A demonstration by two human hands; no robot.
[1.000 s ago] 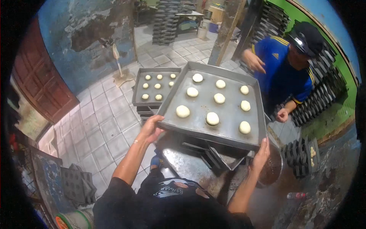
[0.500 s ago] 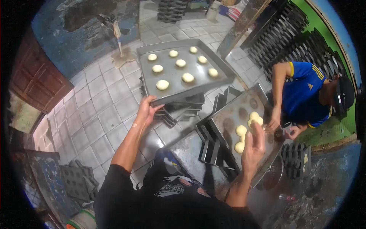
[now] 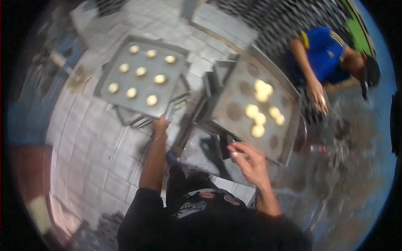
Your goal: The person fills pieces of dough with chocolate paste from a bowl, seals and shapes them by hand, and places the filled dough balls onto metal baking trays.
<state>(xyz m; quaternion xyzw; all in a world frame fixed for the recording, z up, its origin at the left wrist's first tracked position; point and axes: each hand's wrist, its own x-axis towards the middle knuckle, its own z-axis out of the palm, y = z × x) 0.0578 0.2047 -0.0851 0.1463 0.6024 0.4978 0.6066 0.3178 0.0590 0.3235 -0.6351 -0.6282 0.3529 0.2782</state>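
Note:
My left hand [image 3: 160, 125] is closed on the near right corner of a grey metal baking tray [image 3: 144, 108]. Pale round dough balls [image 3: 141, 71] sit spaced in rows on that tray, which lies over a stack of metal trays. My right hand [image 3: 250, 163] is held by the near left corner of a second, browner baking tray [image 3: 226, 90], its fingers loosely bent and slightly apart, with no object visible in them. Clusters of touching dough balls [image 3: 258, 121] rest on this second tray, among dark round marks.
At the right, a co-worker in a blue shirt [image 3: 322, 52] reaches a hand [image 3: 317, 96] beside the second tray. Stacked dark trays [image 3: 268, 21] line the back. White floor tiles [image 3: 83, 146] extend at left. A worn work surface [image 3: 335, 184] lies at lower right.
My view has turned right. The left tray now appears lower and farther left, still in my left hand. My right hand has drawn back from the dough clusters. The co-worker's hands have left the second tray.

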